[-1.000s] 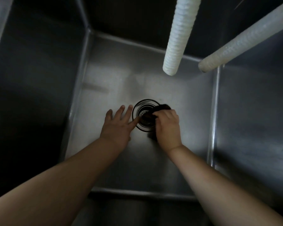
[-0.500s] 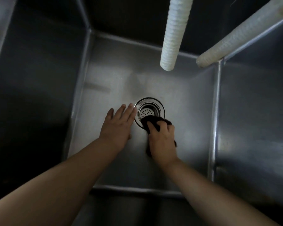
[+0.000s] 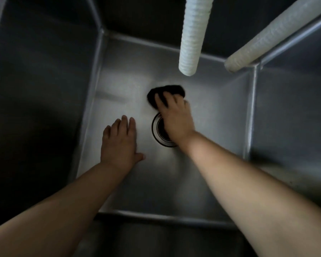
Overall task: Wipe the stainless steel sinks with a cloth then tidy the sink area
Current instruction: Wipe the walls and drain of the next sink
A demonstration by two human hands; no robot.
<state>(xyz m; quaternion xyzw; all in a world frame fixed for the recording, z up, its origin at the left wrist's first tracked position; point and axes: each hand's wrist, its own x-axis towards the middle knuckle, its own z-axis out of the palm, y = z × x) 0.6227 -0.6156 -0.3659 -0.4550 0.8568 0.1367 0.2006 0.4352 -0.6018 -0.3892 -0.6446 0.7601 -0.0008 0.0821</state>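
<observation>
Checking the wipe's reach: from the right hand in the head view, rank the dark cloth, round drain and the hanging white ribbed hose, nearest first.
1. Dark cloth: under the right hand's fingers.
2. Round metal drain: partly beneath the wrist, left edge showing.
3. Hanging white ribbed hose: above, beyond the cloth.

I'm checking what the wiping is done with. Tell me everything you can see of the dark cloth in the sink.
The cloth is black or very dark, soft and bunched into a small wad, its edges blurred. It lies on the steel floor of the sink, just beyond the drain, toward the back wall. The right hand presses on it, fingers spread over its near half; the far edge shows. Weave and wetness cannot be told.
</observation>
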